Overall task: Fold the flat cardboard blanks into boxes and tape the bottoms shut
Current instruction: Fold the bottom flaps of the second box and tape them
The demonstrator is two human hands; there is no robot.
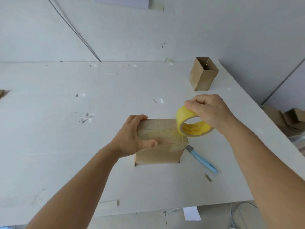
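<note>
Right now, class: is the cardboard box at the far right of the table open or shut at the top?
Open. The finished box stands upright, and its dark inside shows through the top.

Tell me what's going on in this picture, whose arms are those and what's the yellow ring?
Those arms belong to a person wearing a camera on their head, so you see what they see, looking down at a white table. The left hand steadies a brown cardboard box turned bottom-up. The right hand holds a yellow roll of clear sticky tape, with tape stretched across the box's bottom. A light blue knife lies beside the box. Farther back stands another folded brown box, open on top.
</note>
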